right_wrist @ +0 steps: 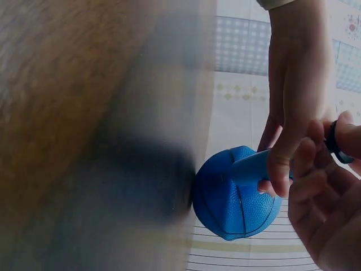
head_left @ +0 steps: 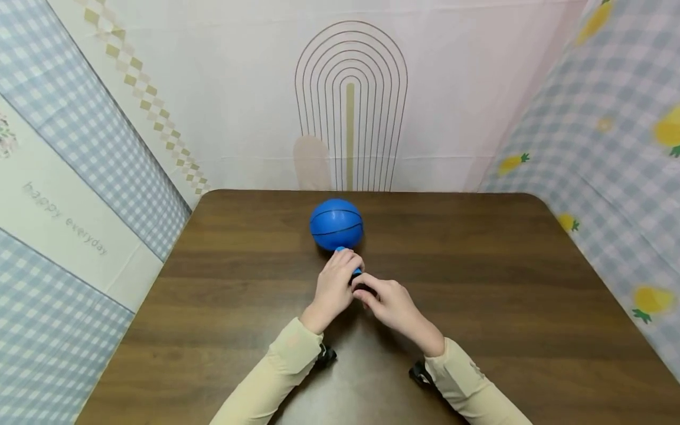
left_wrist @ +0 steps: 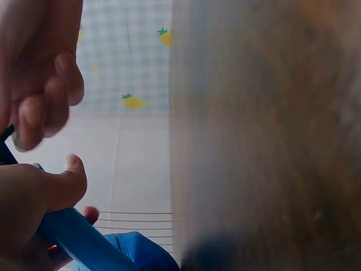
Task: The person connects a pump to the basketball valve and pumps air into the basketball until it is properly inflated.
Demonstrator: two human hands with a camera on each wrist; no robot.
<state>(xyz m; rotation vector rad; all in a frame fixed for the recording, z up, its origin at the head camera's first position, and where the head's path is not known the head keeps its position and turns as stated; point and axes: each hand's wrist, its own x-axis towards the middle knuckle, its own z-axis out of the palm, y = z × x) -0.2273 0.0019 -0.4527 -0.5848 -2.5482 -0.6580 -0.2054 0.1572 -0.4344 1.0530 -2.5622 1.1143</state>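
A blue basketball [head_left: 336, 223] with black seams rests on the table beyond both hands; in the right wrist view its surface looks creased. My left hand [head_left: 333, 283] grips the blue barrel [left_wrist: 84, 243] of what looks like a ball pump. The barrel's far end points at the ball and appears to meet it, but the joint itself is hidden. At the near end, my right hand [head_left: 392, 304] holds the pump's black handle [right_wrist: 334, 144] between thumb and curled fingers. Both hands are close together just above the table.
The brown wooden table [head_left: 239, 330] has rounded far corners. Behind it hangs a pale cloth [head_left: 451, 94] with an arch print. Checked cloths hang at both sides, the right cloth [head_left: 595, 177] printed with yellow pineapples. Dark wrist straps [head_left: 325, 356] sit at the cuffs.
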